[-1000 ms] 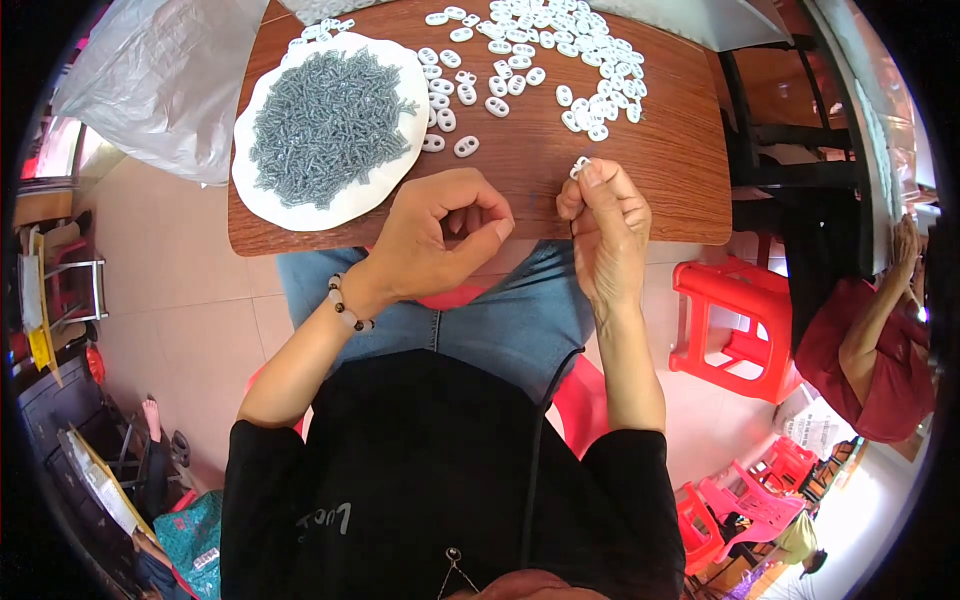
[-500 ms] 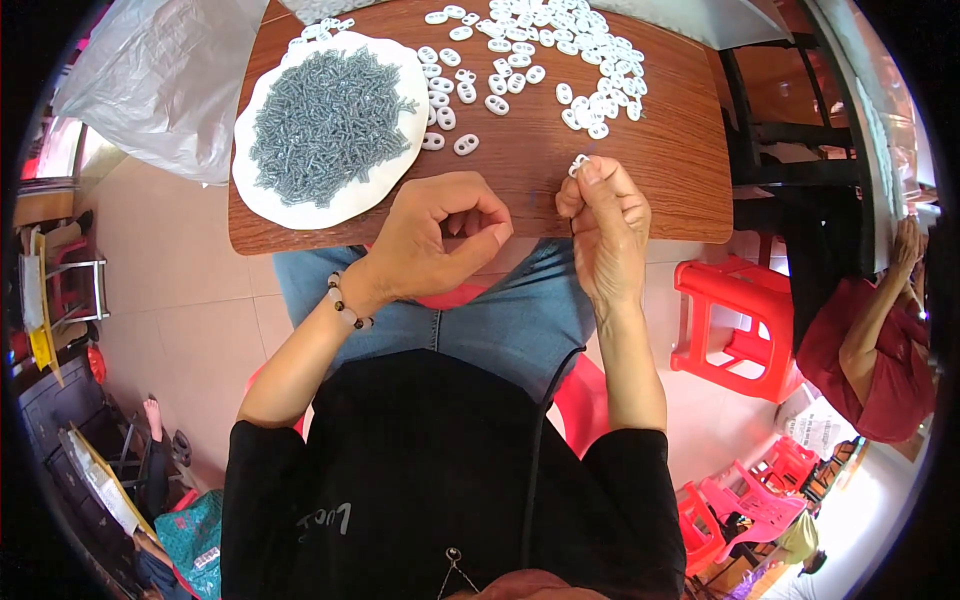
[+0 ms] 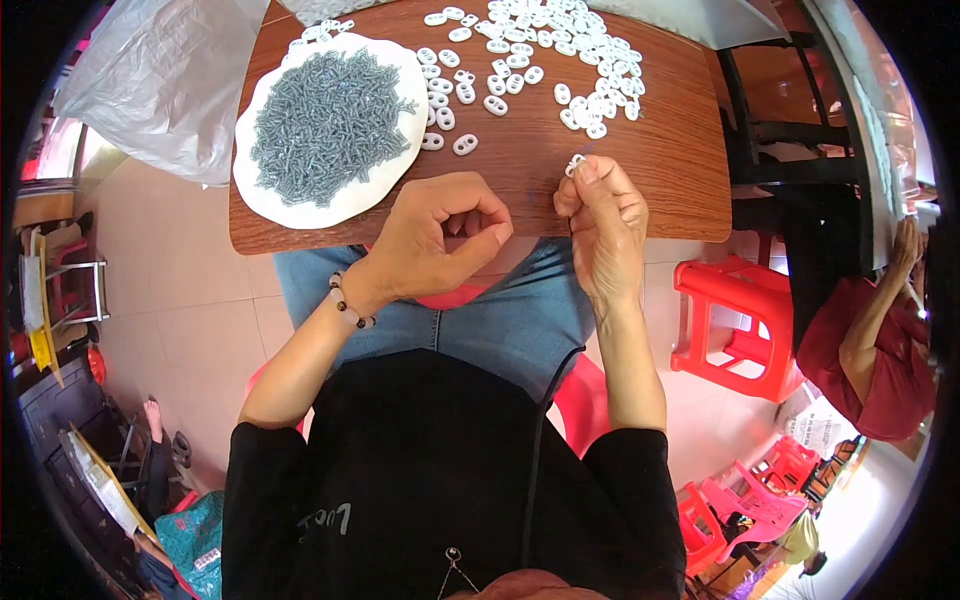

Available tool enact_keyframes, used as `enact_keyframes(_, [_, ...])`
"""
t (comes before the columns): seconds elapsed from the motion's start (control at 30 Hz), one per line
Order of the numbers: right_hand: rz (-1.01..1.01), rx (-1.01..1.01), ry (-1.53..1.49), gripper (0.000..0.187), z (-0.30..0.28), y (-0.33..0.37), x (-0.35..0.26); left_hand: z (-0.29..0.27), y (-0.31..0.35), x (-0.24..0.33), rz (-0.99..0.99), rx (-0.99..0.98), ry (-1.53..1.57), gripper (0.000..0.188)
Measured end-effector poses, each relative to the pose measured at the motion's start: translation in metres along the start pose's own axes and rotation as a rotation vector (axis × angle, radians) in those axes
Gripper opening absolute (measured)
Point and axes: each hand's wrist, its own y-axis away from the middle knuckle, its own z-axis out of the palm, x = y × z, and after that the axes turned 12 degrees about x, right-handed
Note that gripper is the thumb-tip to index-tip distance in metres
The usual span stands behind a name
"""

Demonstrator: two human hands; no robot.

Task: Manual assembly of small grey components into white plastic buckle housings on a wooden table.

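My right hand (image 3: 608, 225), raised over the near edge of the brown table (image 3: 665, 190), pinches a small white two-holed plastic piece (image 3: 574, 166) between thumb and fingertips. To its left, my left hand (image 3: 440, 230) is held at the same edge with its fingers curled round toward the thumb. Whatever lies between those fingertips, if anything, is too small to make out. Beyond the left hand a white wavy-rimmed plate (image 3: 408, 150) carries a heap of small grey-blue Y-shaped pieces (image 3: 325, 125). Many more white two-holed pieces (image 3: 570, 40) are spread across the far part of the table.
A clear plastic bag (image 3: 155, 100) hangs left of the table. On the right stand a red plastic stool (image 3: 735, 330) and a dark metal frame (image 3: 800, 135). At the far right is another person in a dark red top (image 3: 865, 360). Pink chairs (image 3: 755, 505) stand lower right.
Almost nothing differs. My right hand, with the white piece in it, has shifted very slightly to the left; the left hand keeps its place.
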Motion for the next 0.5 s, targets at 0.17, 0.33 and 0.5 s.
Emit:
enact_keyframes(0.17, [0.006,-0.006,0.012,0.015,0.0,0.0,-0.001,-0.001,0.0,0.001,-0.002,-0.003,0.0,0.003])
enact_keyframes(0.33, [0.004,-0.029,-0.014,0.015,-0.003,0.0,-0.002,0.002,-0.001,0.004,-0.04,-0.006,-0.006,0.002])
enact_keyframes(0.5, [0.009,-0.043,-0.017,0.015,-0.006,0.0,-0.002,0.016,-0.006,0.018,-0.159,0.154,-0.033,0.004])
